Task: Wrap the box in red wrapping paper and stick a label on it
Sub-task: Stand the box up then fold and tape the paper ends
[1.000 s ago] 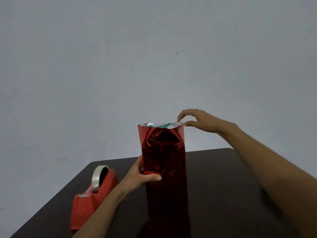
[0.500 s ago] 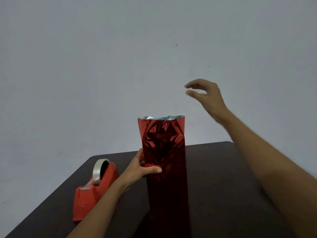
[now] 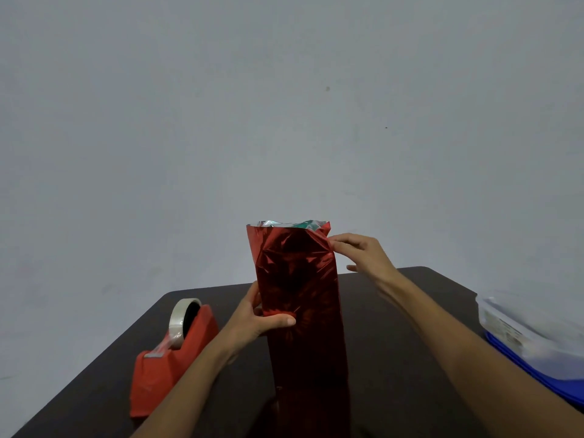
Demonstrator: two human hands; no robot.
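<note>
Right hand (image 3: pixel 363 252) had dropped from mid-air half a second earlier and pinched the upper right edge of the shiny red foil wrapping paper (image 3: pixel 297 279), thumb and forefinger together, other fingers loose. Left hand (image 3: pixel 256 320) was unchanged: it gripped the paper's left side mid-height, thumb across the front. The paper stood as a tall upright sleeve mid dark brown tabletop (image 3: pixel 395 343). Its top was open with a silver lining showing, and the box was hidden inside. Red tape dispenser with clear tape roll (image 3: pixel 170 361) sat left, near the tabletop's left edge and apart from the paper. Clear plastic container on a blue base (image 3: pixel 531 330) was newly in view at the right edge. Bare tabletop lay between the sleeve and the container and behind the sleeve to the far edge.
</note>
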